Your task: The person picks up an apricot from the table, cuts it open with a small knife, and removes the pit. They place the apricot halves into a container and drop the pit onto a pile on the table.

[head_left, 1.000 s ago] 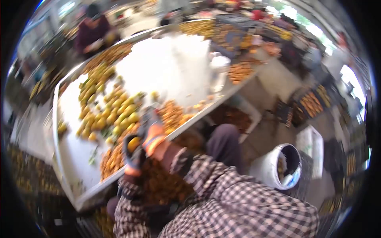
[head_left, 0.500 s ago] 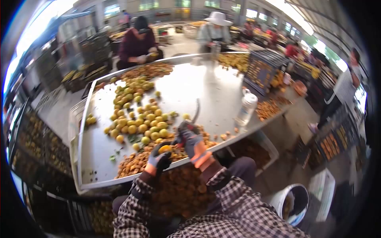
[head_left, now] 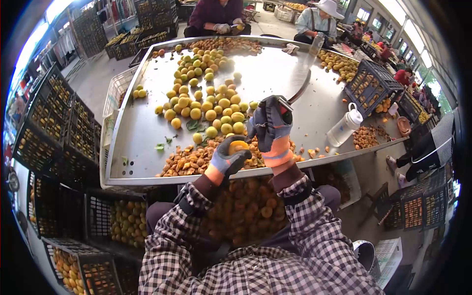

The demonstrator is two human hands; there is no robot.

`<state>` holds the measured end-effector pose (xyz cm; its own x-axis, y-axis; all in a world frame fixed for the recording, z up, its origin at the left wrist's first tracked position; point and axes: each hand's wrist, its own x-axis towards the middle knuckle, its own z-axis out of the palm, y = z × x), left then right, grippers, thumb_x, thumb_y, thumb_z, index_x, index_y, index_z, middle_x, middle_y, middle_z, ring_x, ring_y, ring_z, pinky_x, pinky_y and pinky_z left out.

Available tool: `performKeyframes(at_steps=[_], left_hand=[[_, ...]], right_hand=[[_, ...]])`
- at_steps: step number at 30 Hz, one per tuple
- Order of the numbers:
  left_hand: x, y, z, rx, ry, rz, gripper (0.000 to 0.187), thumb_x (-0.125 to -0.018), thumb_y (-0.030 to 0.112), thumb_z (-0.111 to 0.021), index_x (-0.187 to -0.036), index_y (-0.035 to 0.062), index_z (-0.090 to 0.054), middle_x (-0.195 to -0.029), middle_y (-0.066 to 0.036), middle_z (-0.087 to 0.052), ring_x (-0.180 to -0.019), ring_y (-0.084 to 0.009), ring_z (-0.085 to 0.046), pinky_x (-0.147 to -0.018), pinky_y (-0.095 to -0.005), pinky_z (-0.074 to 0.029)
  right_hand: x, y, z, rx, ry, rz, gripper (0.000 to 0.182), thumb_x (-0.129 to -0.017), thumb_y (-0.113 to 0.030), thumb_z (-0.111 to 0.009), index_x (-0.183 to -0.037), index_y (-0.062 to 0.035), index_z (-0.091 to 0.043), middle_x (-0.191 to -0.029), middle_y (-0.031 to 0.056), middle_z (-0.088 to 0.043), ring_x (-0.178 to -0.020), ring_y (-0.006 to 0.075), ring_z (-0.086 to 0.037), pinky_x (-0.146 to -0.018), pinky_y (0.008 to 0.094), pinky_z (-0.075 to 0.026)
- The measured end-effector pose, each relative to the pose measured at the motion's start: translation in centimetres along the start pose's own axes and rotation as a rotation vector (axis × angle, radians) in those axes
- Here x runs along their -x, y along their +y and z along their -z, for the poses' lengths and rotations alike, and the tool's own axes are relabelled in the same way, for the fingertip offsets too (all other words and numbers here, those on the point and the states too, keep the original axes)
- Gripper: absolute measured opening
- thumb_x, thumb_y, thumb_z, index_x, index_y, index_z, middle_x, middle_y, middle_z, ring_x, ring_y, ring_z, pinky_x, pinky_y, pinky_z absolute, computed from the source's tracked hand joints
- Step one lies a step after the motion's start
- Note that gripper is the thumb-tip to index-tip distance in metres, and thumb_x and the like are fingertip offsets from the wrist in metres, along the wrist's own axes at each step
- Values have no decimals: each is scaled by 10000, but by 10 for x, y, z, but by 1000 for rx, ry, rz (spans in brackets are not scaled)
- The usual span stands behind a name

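My left hand [head_left: 228, 156], in a dark glove with a grey and orange cuff, is closed round a yellow-orange fruit [head_left: 239, 146] above the near edge of the metal table [head_left: 118, 147]. To its right, my gloved right hand [head_left: 270, 120] is wrapped round the handle of a curved tool [head_left: 301, 87] whose blade points up and to the right. Whole yellow-green fruits [head_left: 211, 115] lie in a heap beyond my hands. Small brownish-orange pieces [head_left: 189, 161] are piled along the near edge, beside and under my hands.
A clear bottle [head_left: 344, 127] stands on the right of the table, near a black crate [head_left: 372, 87]. Two people [head_left: 216, 17] sit at the far side. Stacked fruit crates [head_left: 54, 118] are at the left. Below the table edge lie more fruit pieces [head_left: 246, 211].
The view has tilted down and turned left, so the table appears higher and further right. My right hand has turned, with the tool's blade now slanting right. The fruit remains in my left hand.
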<state>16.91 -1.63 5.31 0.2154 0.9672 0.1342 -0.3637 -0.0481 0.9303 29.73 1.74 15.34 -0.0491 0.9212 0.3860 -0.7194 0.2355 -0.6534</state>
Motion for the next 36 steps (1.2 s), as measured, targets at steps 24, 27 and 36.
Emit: performKeyframes(at_steps=[24, 27, 36], left_hand=[[12, 10, -1, -79, -87, -48, 375, -782, 56, -707, -1127, 8, -568, -1027, -44, -615, -967, -104, -561, -853, -269, -462], [13, 10, 3, -157, -98, -102, 389, -789, 16, -688, -1155, 8, -558, -1084, -44, -614, -1011, -101, -556, -885, -271, -459], [7, 0, 20, -164, -287, 29, 314, -791, -7, -651, -1095, 32, -585, -874, -9, -625, -746, -76, -588, -645, -231, -487]], right_hand=[[25, 44, 0, 660, 191, 225, 90, -869, -117, -652, -903, -65, -587, -703, -25, -558, -569, 45, -515, -474, 189, -396], [31, 34, -16, 342, 142, -35, 89, -895, -131, -604, -925, -65, -552, -782, -8, -542, -668, 86, -549, -569, 215, -459], [24, 40, 8, -71, 356, -308, 89, -867, -158, -664, -945, -131, -634, -730, -61, -556, -597, 30, -509, -469, 196, -389]])
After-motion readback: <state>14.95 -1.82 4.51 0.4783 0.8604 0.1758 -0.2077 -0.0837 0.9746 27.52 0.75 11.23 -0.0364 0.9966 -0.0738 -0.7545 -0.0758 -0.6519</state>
